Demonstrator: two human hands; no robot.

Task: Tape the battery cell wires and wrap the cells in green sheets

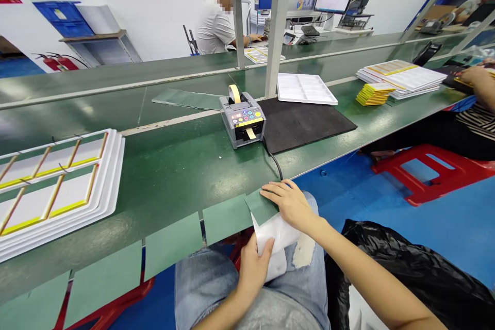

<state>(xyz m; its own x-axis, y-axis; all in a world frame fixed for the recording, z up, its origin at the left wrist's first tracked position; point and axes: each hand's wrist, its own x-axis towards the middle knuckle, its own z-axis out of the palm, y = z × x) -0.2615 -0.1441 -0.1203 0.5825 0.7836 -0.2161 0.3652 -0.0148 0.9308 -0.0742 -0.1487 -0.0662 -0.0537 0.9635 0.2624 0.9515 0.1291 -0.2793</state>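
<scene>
My left hand (255, 265) pinches a glossy white backing sheet (276, 232) above my lap, thumb on top and fingers behind it. My right hand (288, 203) lies with its fingers stretched flat over a green rectangular sheet (260, 205) at the table's front edge. The white backing sheet hangs just below that green piece; whether the two are still joined under my right hand is hidden. Leftward from there, a row of similar green sheets (174, 242) lies along the front edge and overhangs it, with narrow gaps between most of them.
A grey tape dispenser (243, 119) stands on the green table (174, 165), its cord running toward me. Behind it lie a black mat (305, 124) and a white tray (305, 88). Stacked trays (112, 185) sit left. A black bag (406, 268) is at right. Co-workers sit beyond.
</scene>
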